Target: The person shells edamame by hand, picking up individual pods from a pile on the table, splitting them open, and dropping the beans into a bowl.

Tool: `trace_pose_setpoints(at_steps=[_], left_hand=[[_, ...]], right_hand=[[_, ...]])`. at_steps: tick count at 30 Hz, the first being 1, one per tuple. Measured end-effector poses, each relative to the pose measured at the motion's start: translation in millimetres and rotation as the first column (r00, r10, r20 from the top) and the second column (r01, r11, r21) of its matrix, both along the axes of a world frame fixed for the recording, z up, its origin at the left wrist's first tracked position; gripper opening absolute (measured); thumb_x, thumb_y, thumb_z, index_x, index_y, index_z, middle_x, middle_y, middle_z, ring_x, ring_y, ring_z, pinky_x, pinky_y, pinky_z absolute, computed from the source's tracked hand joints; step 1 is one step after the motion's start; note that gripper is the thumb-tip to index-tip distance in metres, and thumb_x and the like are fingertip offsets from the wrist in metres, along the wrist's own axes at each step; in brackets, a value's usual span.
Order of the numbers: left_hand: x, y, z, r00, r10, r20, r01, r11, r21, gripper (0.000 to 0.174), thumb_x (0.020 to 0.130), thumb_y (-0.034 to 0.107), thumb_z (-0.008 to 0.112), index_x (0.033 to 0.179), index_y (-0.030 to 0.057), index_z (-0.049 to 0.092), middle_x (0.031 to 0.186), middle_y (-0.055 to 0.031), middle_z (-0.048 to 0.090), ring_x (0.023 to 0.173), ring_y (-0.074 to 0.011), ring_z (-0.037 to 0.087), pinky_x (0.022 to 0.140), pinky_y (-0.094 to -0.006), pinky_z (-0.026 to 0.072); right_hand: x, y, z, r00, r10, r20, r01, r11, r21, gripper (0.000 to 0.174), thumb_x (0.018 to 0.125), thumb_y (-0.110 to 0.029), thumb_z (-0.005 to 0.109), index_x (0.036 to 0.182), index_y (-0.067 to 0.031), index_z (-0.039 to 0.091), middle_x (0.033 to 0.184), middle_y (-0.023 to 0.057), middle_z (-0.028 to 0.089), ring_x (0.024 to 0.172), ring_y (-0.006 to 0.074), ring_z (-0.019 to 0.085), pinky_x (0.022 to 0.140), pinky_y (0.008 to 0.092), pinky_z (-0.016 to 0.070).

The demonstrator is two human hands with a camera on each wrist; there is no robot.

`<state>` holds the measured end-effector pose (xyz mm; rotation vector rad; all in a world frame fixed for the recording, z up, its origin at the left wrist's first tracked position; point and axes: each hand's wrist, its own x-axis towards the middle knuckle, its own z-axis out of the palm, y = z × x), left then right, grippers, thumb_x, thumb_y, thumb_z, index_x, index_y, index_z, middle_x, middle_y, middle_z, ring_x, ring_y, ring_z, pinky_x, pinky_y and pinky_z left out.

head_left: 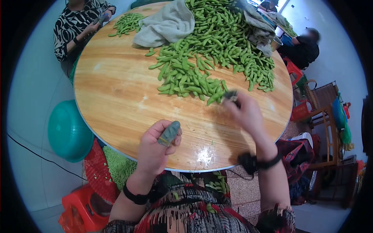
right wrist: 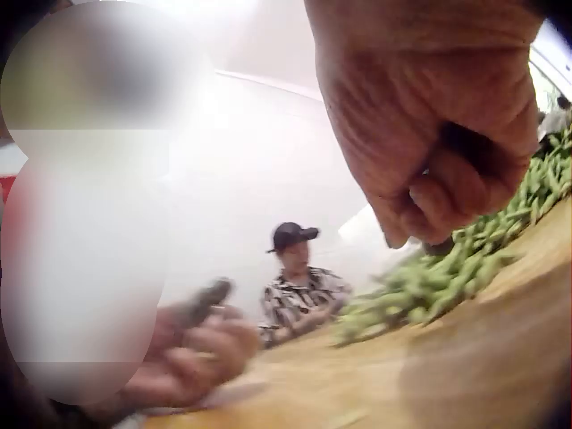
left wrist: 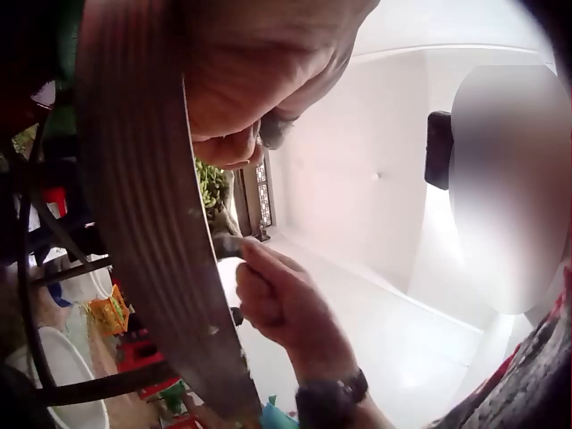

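Green soybean pods [head_left: 186,79] lie spread over the round wooden table [head_left: 112,89], in a heap that reaches back to the far side. My right hand [head_left: 246,112], blurred, is at the near edge of the pods with its fingers curled. A dark cover sits on its thumb, and its fingertips overlap the end of one pod [head_left: 215,98]; I cannot tell whether they pinch it. Above the near table edge, my left hand [head_left: 155,143] has its fingers curled in. Its thumb, in a grey-green cover [head_left: 169,134] with a yellow band, lies over them. No pod shows in it.
Grey cloths [head_left: 167,23] lie over parts of the heap. Shelled green beans [head_left: 119,165] fill a red container below the table's left edge, near a teal basin [head_left: 70,130] and a red stool [head_left: 83,206]. Another person [head_left: 79,31] sits across the table beside a small pod pile [head_left: 128,24].
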<state>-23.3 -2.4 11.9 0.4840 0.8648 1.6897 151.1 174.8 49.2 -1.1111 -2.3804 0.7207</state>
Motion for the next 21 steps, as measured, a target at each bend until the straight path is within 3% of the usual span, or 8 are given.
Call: trace_pose_setpoints(at_steps=[1, 6, 8, 9, 12, 15, 20, 21], left_hand=[[4, 1, 2, 1.0, -0.026, -0.001, 0.026, 1.0, -0.001, 0.012, 0.085, 0.005, 0.054, 0.097, 0.0044, 0.052, 0.086, -0.0045, 0.054, 0.064, -0.0066, 0.046, 0.046, -0.0141, 0.0271], [22, 4, 8, 0.997, -0.038, -0.063, 0.039, 0.999, 0.006, 0.017, 0.083, 0.001, 0.057, 0.099, 0.0041, 0.056, 0.084, -0.0017, 0.052, 0.065, -0.0052, 0.045, 0.048, -0.0142, 0.0285], [31, 6, 8, 0.907, -0.036, -0.42, 0.019, 0.999, -0.044, 0.034, 0.078, -0.002, 0.063, 0.11, 0.0045, 0.056, 0.084, 0.0009, 0.051, 0.067, -0.0047, 0.044, 0.054, -0.0155, 0.0346], [35, 8, 8, 0.907, -0.033, -0.419, 0.016, 0.999, -0.044, 0.034, 0.078, -0.002, 0.063, 0.11, 0.0045, 0.056, 0.084, 0.0009, 0.051, 0.067, -0.0047, 0.044, 0.054, -0.0155, 0.0346], [46, 14, 10, 0.67, -0.065, -0.74, 0.083, 0.996, -0.012, 0.048, 0.074, -0.005, 0.065, 0.12, 0.0063, 0.054, 0.088, 0.0008, 0.05, 0.069, -0.0072, 0.043, 0.065, -0.02, 0.0405], [55, 20, 12, 0.534, -0.019, -0.845, 0.092, 0.995, 0.035, 0.048, 0.072, -0.006, 0.065, 0.118, 0.0061, 0.055, 0.088, -0.0011, 0.05, 0.07, -0.0089, 0.045, 0.065, -0.0211, 0.0406], [51, 23, 1, 0.581, 0.127, -0.804, 0.022, 0.985, 0.172, 0.037, 0.073, -0.005, 0.063, 0.109, 0.0034, 0.059, 0.083, -0.0011, 0.053, 0.066, -0.0082, 0.046, 0.058, -0.0205, 0.0389], [53, 22, 5, 0.854, 0.023, -0.519, -0.004, 0.999, 0.037, 0.031, 0.076, -0.002, 0.062, 0.106, 0.0019, 0.06, 0.08, -0.0005, 0.054, 0.063, -0.0065, 0.045, 0.054, -0.019, 0.0351]], right_hand=[[-3, 22, -1, 0.994, -0.113, 0.007, 0.111, 0.984, 0.143, 0.023, 0.079, -0.021, 0.061, 0.082, 0.0023, 0.059, 0.072, 0.0226, 0.06, 0.07, 0.0357, 0.06, 0.063, 0.0423, 0.0472], [-11, 21, -6, 0.962, -0.103, 0.253, 0.038, 0.968, 0.248, 0.022, 0.078, -0.019, 0.058, 0.077, 0.0032, 0.057, 0.07, 0.0241, 0.059, 0.069, 0.0406, 0.058, 0.064, 0.0463, 0.046], [-5, -5, 1, 0.971, -0.045, 0.234, 0.019, 0.993, 0.113, 0.021, 0.076, -0.017, 0.059, 0.076, 0.004, 0.056, 0.069, 0.0258, 0.058, 0.069, 0.0428, 0.056, 0.063, 0.0472, 0.0452], [0, -15, 5, 0.971, -0.041, 0.236, 0.015, 0.994, 0.112, 0.021, 0.076, -0.017, 0.059, 0.076, 0.004, 0.056, 0.069, 0.0258, 0.058, 0.069, 0.0428, 0.056, 0.063, 0.0472, 0.0452], [14, -40, 9, 0.981, -0.084, 0.173, 0.073, 0.995, 0.069, 0.021, 0.076, -0.016, 0.06, 0.078, 0.0047, 0.057, 0.063, 0.0226, 0.057, 0.061, 0.0342, 0.059, 0.058, 0.0405, 0.046], [24, -64, 8, 0.978, -0.044, -0.202, -0.057, 0.882, -0.469, 0.02, 0.079, -0.014, 0.062, 0.085, 0.004, 0.058, 0.066, 0.0028, 0.057, 0.063, 0.006, 0.049, 0.056, 0.024, 0.0425], [25, -80, 6, 0.921, -0.028, -0.389, -0.24, 0.744, -0.624, 0.018, 0.087, -0.016, 0.058, 0.091, 0.0015, 0.058, 0.071, -0.0012, 0.056, 0.065, 0.0038, 0.047, 0.057, 0.0209, 0.0406], [25, -83, 2, 0.92, -0.023, -0.392, -0.248, 0.741, -0.624, 0.018, 0.087, -0.016, 0.058, 0.091, 0.0015, 0.058, 0.071, -0.0012, 0.056, 0.065, 0.0038, 0.047, 0.057, 0.0209, 0.0406]])
